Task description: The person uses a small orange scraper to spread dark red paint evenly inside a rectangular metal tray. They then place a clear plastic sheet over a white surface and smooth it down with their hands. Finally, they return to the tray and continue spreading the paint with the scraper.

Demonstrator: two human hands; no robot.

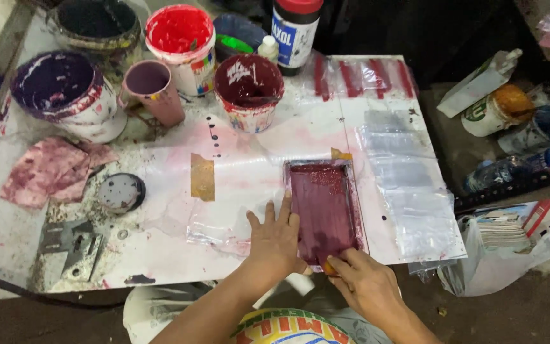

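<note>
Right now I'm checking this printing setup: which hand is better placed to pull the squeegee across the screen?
Right, likely. The right hand already grips the squeegee at the near end of the screen; the left hand lies flat beside the frame, steadying it.

Squeegee (330, 267) mostly hidden under right hand (367, 285).

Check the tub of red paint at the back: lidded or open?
Open. The red paint tub stands upright with no lid on it, and its wet red inside shows to the rim.

Left hand (275, 239) presses beside the maroon-inked screen frame (324, 213); right hand (364, 283) holds its near edge.
</note>
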